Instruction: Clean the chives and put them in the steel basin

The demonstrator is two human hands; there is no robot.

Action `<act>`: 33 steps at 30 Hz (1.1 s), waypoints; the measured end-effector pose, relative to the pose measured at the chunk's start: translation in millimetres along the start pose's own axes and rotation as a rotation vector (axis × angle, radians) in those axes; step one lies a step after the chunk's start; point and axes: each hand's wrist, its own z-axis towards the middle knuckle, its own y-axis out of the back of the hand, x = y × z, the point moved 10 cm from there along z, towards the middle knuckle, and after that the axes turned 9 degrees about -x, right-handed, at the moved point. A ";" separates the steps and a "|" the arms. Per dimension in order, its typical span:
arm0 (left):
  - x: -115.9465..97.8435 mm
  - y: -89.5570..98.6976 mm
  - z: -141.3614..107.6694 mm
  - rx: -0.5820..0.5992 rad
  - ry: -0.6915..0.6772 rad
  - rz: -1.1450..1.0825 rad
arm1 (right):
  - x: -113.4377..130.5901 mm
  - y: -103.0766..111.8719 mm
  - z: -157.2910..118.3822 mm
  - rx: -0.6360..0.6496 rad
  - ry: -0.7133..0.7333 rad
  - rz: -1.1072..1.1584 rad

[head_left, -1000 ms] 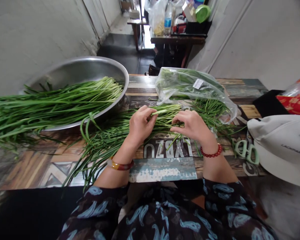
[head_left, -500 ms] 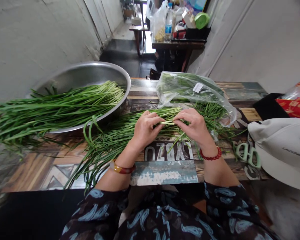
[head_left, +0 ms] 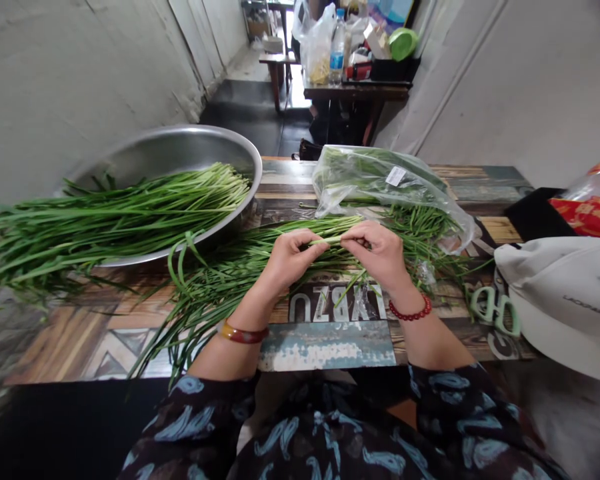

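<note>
My left hand (head_left: pixel 295 257) pinches the pale stem of a garlic chive (head_left: pixel 333 239) between thumb and fingers. On the same stem, a short gap to the right, my right hand (head_left: pixel 377 252) is closed in a pinch near its end. Beneath both hands lies a loose pile of garlic chives (head_left: pixel 230 267), leaves toward the left and pale ends toward the right. A large steel basin (head_left: pixel 215 140) at the left holds a thick bunch of chives (head_left: pixel 155 207) whose leaves hang over its rim. Behind my right hand sits a clear plastic bag (head_left: pixel 395 176) with more greens inside.
Green-handled scissors (head_left: pixel 495 311) and a pale cap (head_left: pixel 570 287) lie at the right of the wooden-patterned table (head_left: pixel 325 343). Trimmed green scraps (head_left: pixel 425 223) are by the bag. Farther back, another table (head_left: pixel 357 90) carries a water bottle (head_left: pixel 337 50) and bags.
My right hand has shifted slightly left and its fingers have moved closer to my left hand along the stem. The left hand's fingers have curled in more.
</note>
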 end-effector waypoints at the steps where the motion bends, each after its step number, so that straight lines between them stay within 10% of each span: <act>1: 2.5 0.2 0.0 0.004 0.042 -0.031 | -6.7 -1.7 -1.3 -0.018 -0.066 0.056; 12: 21.2 -4.2 -3.5 0.023 0.232 -0.143 | -60.0 -9.5 -18.5 -0.214 -0.678 0.627; 21: 19.0 -1.9 -1.5 0.014 0.199 -0.168 | -65.5 57.7 3.6 -0.402 -0.439 0.291; 27: 10.2 -0.3 0.8 0.000 0.059 0.011 | -50.6 61.7 13.6 -0.182 -0.095 -0.480; 33: -6.1 -3.9 -0.4 -0.017 -0.239 0.400 | -39.1 66.9 13.2 -0.295 -0.087 -0.326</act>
